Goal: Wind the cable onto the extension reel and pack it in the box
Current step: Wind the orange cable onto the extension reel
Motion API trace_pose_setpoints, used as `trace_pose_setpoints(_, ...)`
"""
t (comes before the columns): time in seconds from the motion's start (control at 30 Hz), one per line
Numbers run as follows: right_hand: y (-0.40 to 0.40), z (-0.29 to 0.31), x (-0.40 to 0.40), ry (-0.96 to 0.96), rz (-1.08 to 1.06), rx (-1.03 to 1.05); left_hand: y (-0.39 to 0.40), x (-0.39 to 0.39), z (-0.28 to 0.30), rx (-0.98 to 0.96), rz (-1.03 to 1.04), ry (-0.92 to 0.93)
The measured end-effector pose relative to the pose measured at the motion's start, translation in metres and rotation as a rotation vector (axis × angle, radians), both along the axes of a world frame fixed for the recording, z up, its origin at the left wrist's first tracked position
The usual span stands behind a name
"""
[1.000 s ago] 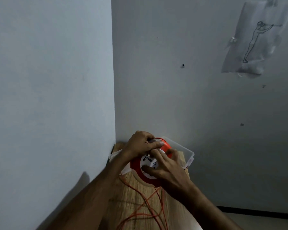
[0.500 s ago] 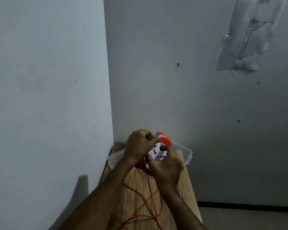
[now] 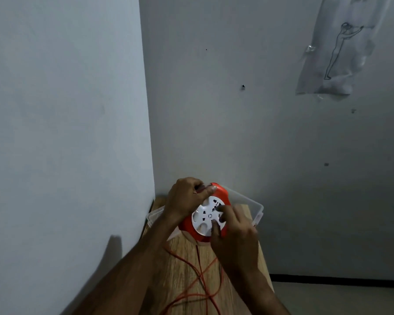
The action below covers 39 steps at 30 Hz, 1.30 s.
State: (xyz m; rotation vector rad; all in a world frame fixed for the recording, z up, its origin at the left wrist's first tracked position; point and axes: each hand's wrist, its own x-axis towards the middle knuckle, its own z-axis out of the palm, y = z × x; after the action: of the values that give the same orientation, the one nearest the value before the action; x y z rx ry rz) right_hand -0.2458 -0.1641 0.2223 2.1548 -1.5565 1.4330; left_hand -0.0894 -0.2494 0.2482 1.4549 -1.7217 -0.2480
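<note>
An orange extension reel [image 3: 221, 194] with a white socket face [image 3: 206, 218] is held up over a narrow wooden table [image 3: 187, 251], in front of a clear plastic box [image 3: 253, 208]. My left hand [image 3: 184, 197] grips the reel's top left edge, thumb along the rim. My right hand [image 3: 233, 233] rests its fingertips on the white face at the lower right. Loose orange cable [image 3: 200, 276] hangs from the reel's bottom and lies in crossing loops on the table between my forearms.
The table stands in a corner, with a wall on the left [image 3: 66, 133] and one behind [image 3: 259, 133]. A paper sketch [image 3: 334, 51] is taped high on the back wall. The floor [image 3: 350, 298] shows at the lower right.
My right hand has shifted down and to the right on the white face, uncovering more of it. The left hand keeps its grip on the rim. The view has moved slightly.
</note>
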Motion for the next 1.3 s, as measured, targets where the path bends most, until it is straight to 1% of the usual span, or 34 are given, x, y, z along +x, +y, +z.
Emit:
trace_pose_setpoints(0.03,0.000,-0.003,0.000,0.157,0.019,-0.052,-0.001,0.000,0.001,0.004,-0.009,-0.002)
trace_pose_setpoints(0.07,-0.001,-0.006,0.000,0.277,0.019,-0.039,-0.003,-0.001,0.002,0.006,-0.019,0.007)
trace_pose_setpoints(0.1,-0.003,-0.008,0.000,0.364,-0.003,0.005,-0.005,-0.002,0.002,0.010,-0.029,0.024)
trace_pose_setpoints(0.17,-0.007,-0.011,0.003,0.462,-0.079,0.080,-0.006,-0.005,0.002,0.015,-0.056,0.047)
trace_pose_setpoints(0.23,-0.009,-0.008,0.007,0.477,-0.094,0.104,-0.005,-0.009,0.003,0.018,-0.083,0.036)
trace_pose_setpoints(0.4,-0.018,0.000,0.007,0.413,0.013,0.088,0.000,-0.009,0.006,0.051,-0.112,-0.032)
trace_pose_setpoints(0.53,-0.024,0.000,0.009,0.295,0.099,0.181,0.004,-0.004,0.003,0.039,-0.074,-0.026)
trace_pose_setpoints(0.63,-0.023,0.000,0.014,0.068,0.141,0.226,0.004,-0.001,0.002,0.035,-0.048,-0.012)
trace_pose_setpoints(0.83,-0.016,0.000,0.033,-0.442,-0.037,0.288,0.005,-0.005,0.000,-0.028,0.032,-0.041)
trace_pose_setpoints(0.9,-0.015,0.002,0.041,-0.663,-0.087,0.411,0.007,-0.008,-0.001,-0.057,0.054,-0.073)
trace_pose_setpoints(0.93,-0.016,0.002,0.044,-0.808,-0.123,0.505,0.007,-0.010,-0.002,-0.077,0.063,-0.081)
trace_pose_setpoints(0.97,-0.023,-0.003,0.047,-0.993,-0.137,0.603,0.008,-0.011,-0.003,-0.097,0.070,-0.083)
trace_pose_setpoints(1.0,-0.029,-0.007,0.049,-1.212,-0.100,0.729,0.008,-0.014,-0.005,-0.115,0.075,-0.089)
trace_pose_setpoints(1.03,-0.038,-0.019,0.047,-1.381,0.016,0.818,0.009,-0.017,-0.006,-0.124,0.077,-0.101)
trace_pose_setpoints(1.07,-0.060,-0.054,0.043,-1.512,0.132,0.872,0.010,-0.019,-0.008,-0.132,0.076,-0.115)
trace_pose_setpoints(1.1,-0.073,-0.071,0.041,-1.637,0.182,0.927,0.010,-0.020,-0.009,-0.138,0.072,-0.124)
trace_pose_setpoints(1.13,-0.076,-0.069,0.041,-1.746,0.204,0.973,0.010,-0.018,-0.009,-0.136,0.068,-0.125)
trace_pose_setpoints(1.17,-0.065,-0.048,0.042,-1.851,0.226,1.006,0.010,-0.016,-0.008,-0.125,0.066,-0.116)
trace_pose_setpoints(1.2,-0.047,-0.023,0.042,-1.904,0.248,1.038,0.008,-0.012,-0.007,-0.106,0.068,-0.101)
trace_pose_setpoints(1.23,-0.033,-0.004,0.040,-1.915,0.260,1.043,0.007,-0.008,-0.005,-0.084,0.073,-0.073)
trace_pose_setpoints(1.27,-0.026,0.004,0.036,-1.873,0.244,1.032,0.006,-0.005,-0.004,-0.062,0.075,-0.027)
trace_pose_setpoints(1.3,-0.018,0.011,0.031,-1.756,0.216,1.000,0.005,-0.003,-0.004,-0.044,0.072,0.029)
